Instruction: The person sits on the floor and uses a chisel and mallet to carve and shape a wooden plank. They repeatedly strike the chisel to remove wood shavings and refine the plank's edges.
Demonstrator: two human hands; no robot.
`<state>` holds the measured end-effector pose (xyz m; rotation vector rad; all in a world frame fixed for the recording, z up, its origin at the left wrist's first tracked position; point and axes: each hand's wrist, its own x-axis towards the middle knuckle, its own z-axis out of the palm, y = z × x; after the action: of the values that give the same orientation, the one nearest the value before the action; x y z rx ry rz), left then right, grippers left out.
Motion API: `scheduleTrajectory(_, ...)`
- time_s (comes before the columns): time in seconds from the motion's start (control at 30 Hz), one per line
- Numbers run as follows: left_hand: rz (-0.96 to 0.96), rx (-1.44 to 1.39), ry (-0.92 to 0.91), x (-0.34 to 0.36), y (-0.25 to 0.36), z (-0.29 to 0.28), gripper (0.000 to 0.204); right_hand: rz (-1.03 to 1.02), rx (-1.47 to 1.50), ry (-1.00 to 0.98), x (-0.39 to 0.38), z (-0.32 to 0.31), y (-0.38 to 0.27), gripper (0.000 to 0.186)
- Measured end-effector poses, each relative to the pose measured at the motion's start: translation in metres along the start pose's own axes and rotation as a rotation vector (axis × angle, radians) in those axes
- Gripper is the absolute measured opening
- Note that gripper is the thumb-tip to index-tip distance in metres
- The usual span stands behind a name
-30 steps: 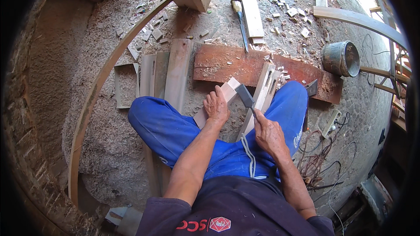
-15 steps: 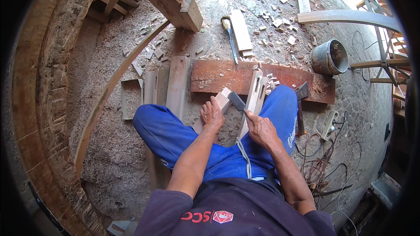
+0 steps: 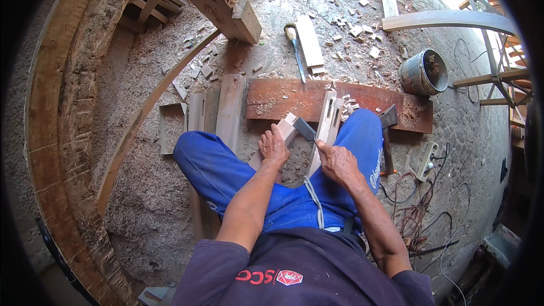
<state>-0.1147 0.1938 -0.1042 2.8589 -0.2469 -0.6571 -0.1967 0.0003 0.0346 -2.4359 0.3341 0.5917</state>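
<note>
Gritty grey floor (image 3: 473, 141), strewn with shavings. Long red-brown plank (image 3: 277, 102) across it, rough, chip-littered. Straight-edged slotted timbers (image 3: 324, 123), pale, their far ends at the plank. Left of them, a squared wood piece (image 3: 287, 130), pale, flat-faced; left hand (image 3: 273, 148) has fingers curled over it, far end jutting past them. Right hand (image 3: 338, 162): fingers closed round a dark flat-bladed tool (image 3: 305, 130), blade beyond them, at the piece's far end; contact unclear. Angular wood chips (image 3: 356, 30) beyond.
</note>
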Motion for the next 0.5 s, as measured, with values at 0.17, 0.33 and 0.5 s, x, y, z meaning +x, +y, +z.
scheduleTrajectory(0.17,0.010,-0.012,-0.025,-0.001,-0.001,0.009,0.094,0.029,0.023,-0.040,0.002,0.005,0.000,0.037)
scheduleTrajectory(0.33,0.012,0.000,-0.022,-0.003,-0.003,0.014,0.100,0.055,0.004,0.026,0.004,0.045,0.004,0.037)
scheduleTrajectory(0.5,-0.013,0.014,-0.049,0.001,-0.005,0.001,0.105,0.023,-0.015,-0.067,0.031,0.003,-0.015,0.039)
